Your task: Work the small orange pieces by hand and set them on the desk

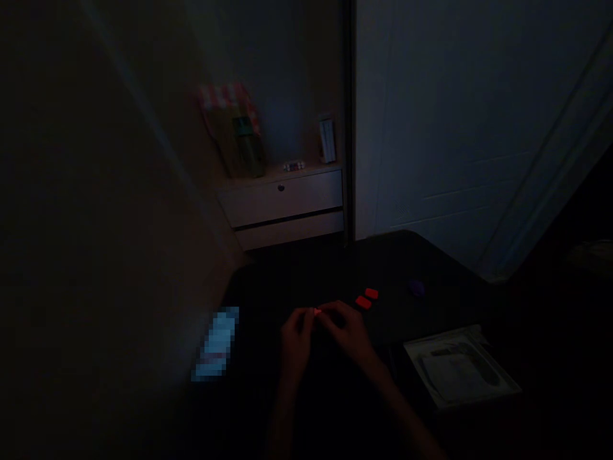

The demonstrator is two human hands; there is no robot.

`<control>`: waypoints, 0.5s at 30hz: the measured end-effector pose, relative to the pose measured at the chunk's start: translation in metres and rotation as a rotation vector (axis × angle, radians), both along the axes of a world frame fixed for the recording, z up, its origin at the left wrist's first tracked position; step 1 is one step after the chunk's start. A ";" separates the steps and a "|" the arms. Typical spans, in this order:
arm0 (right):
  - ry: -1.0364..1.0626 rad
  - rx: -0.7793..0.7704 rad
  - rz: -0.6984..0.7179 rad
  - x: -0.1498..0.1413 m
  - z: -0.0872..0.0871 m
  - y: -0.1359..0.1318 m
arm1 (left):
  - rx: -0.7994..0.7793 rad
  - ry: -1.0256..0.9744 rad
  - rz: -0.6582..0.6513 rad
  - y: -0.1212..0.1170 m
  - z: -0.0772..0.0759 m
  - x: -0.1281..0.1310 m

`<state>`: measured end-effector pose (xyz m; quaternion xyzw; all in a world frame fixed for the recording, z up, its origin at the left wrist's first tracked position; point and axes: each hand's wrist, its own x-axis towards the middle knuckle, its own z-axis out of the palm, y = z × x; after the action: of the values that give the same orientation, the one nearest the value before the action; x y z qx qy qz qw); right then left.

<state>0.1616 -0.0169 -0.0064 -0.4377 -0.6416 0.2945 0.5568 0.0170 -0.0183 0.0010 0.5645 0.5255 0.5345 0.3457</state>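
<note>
In the dim light, my left hand (297,332) and my right hand (347,324) meet above the near part of a dark table (297,275). Between their fingertips is a small bright red piece (317,312), mostly covered, its kind too small to make out. Both hands have their fingers pinched closed on it. Just beyond my right hand lie two flat red pieces, a nearer one (363,303) and a farther one (371,293). A purple lump (416,288) rests farther right on the table.
A blurred-out bright rectangle (216,345) is at the table's left. Below the right edge sits a clear flat package (462,367). Behind the table stand a white drawer unit (287,203) with a bottle and books on it, and a pale door (445,128). A wall runs along the left.
</note>
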 end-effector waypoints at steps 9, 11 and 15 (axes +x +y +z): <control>0.022 0.051 0.052 0.000 0.005 -0.003 | 0.007 0.066 0.021 0.000 -0.001 -0.001; 0.024 0.081 0.087 0.000 0.008 -0.005 | 0.001 0.065 0.035 0.000 -0.002 -0.001; 0.024 0.113 0.105 0.001 0.010 -0.006 | -0.007 0.045 0.019 0.002 -0.004 -0.002</control>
<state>0.1621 -0.0233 0.0041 -0.3678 -0.6726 0.2918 0.5720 0.0151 -0.0167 -0.0035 0.5702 0.5403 0.5231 0.3307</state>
